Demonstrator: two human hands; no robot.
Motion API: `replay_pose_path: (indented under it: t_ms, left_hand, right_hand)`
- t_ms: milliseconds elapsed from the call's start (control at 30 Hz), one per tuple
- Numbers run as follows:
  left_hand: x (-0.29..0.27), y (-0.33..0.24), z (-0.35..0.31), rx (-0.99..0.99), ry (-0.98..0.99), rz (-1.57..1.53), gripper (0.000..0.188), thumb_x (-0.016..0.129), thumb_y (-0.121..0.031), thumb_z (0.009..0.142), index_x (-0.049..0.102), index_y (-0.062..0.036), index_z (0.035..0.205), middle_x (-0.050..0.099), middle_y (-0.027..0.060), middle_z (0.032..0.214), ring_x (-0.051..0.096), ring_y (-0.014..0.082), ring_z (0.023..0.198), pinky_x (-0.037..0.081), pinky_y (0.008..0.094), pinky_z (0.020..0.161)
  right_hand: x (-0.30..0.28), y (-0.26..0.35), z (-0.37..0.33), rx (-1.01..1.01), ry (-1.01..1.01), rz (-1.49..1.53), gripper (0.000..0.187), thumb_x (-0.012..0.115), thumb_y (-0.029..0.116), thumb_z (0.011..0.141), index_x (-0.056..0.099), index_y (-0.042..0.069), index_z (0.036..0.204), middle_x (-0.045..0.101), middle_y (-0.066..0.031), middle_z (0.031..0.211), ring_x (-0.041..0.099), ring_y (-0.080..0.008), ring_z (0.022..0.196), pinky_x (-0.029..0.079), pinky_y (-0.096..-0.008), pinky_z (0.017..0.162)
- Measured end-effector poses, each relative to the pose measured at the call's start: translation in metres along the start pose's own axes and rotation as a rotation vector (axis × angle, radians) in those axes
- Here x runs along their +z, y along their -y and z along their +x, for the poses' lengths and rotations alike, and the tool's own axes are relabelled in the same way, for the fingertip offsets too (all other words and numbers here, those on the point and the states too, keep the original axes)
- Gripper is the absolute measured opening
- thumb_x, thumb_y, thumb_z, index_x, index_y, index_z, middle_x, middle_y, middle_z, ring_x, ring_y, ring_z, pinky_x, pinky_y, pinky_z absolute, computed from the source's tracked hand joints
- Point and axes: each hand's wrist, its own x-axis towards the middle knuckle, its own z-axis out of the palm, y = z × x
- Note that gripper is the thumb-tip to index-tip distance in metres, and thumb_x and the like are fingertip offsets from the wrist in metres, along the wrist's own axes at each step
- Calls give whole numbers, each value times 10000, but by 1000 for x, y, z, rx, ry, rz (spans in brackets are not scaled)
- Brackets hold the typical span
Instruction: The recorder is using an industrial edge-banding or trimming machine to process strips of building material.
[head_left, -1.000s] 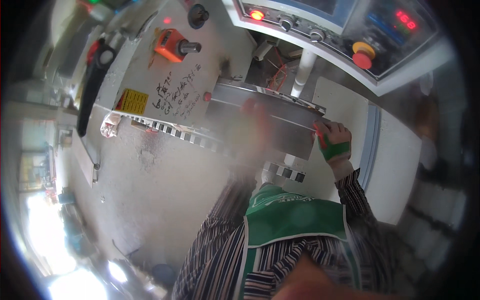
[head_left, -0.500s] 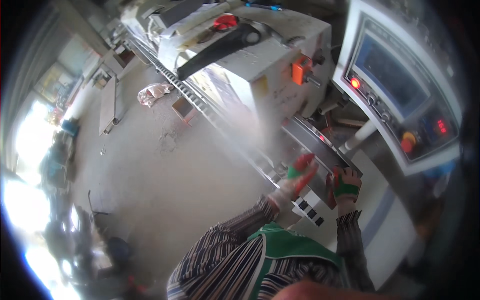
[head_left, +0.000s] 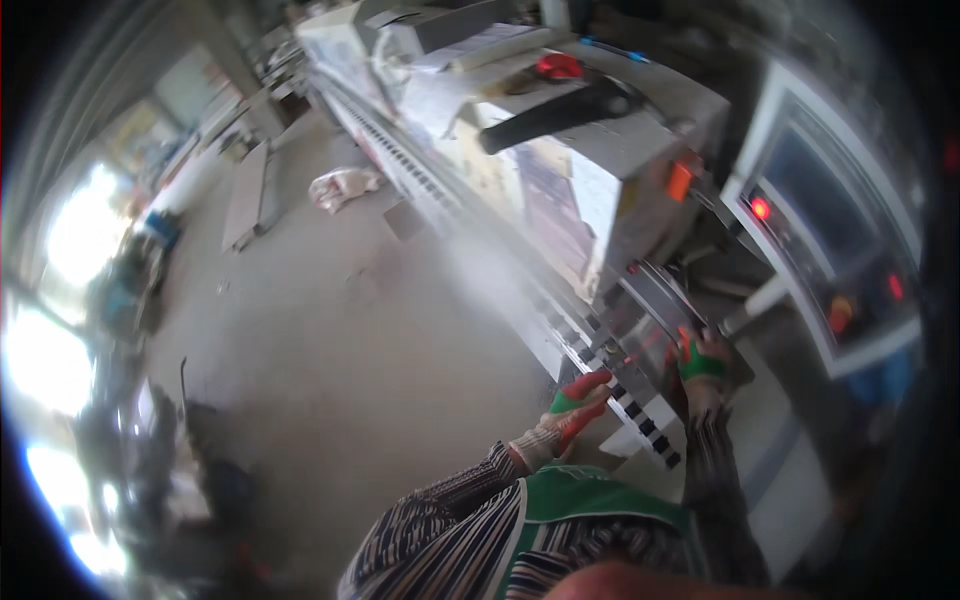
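Both my hands wear red and green work gloves with pale cuffs. My left hand (head_left: 580,405) is at the near end of a narrow chain track (head_left: 634,410) with black pads, its fingers stretched out toward the track and nothing seen in them. To its right, my right hand (head_left: 704,358) lies at the near end of a dark flat panel (head_left: 662,302), fingers extended; blur hides how firmly they touch it. The panel's far end meets a large white machine (head_left: 655,215). A pale haze blurs the track beside the machine.
A control console (head_left: 830,200) with a screen and lit red lamps stands at the right. An orange box (head_left: 682,180) sits on the machine's end. On the floor lie a crumpled pale bag (head_left: 343,188) and a long board (head_left: 248,195). A pale table surface (head_left: 790,470) is at the lower right.
My view has shifted, so the machine and console appear farther right. My left hand has drawn back from the panel to the track's left side. My right hand stays by the panel's near end.
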Motion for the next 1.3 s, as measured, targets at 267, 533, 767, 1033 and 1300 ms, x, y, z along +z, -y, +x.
replay_pose_path:
  t_ms: [267, 533, 767, 1033, 1300]
  left_hand:
    - [18, 11, -10, -86, -1, 26, 491, 666, -284, 1062, 554, -66, 1488, 645, 81, 1377, 622, 226, 1258, 523, 414, 1043]
    - [71, 23, 7, -246, 113, 4, 446, 625, -258, 1084, 550, -73, 1483, 632, 70, 1392, 618, 228, 1251, 527, 423, 1042]
    - [122, 32, 17, -326, 224, 243, 484, 612, -267, 1089, 514, -43, 1507, 609, 94, 1423, 604, 252, 1281, 525, 441, 1052]
    - [176, 47, 17, -445, 275, 195, 495, 586, -250, 1099, 480, -33, 1531, 559, 119, 1483, 563, 282, 1343, 504, 463, 1078]
    - [194, 66, 22, -482, 281, 211, 487, 568, -259, 1108, 482, -29, 1529, 550, 123, 1508, 579, 286, 1340, 510, 460, 1088]
  right_hand:
    - [12, 33, -3, 30, -219, 231, 279, 643, 343, 981, 721, 194, 1203, 704, -100, 1036, 686, -297, 959, 561, -477, 790]
    - [-2, -115, -199, 680, -159, 298, 555, 649, 328, 946, 557, 138, 1459, 610, -147, 1427, 599, -334, 1280, 501, -482, 1062]
    - [66, -176, -362, 1200, 246, -19, 772, 698, 362, 913, 399, 52, 1553, 421, -206, 1614, 432, -369, 1483, 413, -480, 1181]
    - [142, -155, -395, 1062, 449, -158, 431, 459, 289, 1062, 482, 226, 1488, 439, -205, 1613, 418, -359, 1498, 374, -481, 1192]
    - [184, -115, -397, 889, 294, 87, 596, 601, 331, 981, 425, 262, 1546, 460, -173, 1598, 486, -332, 1435, 482, -432, 1097]
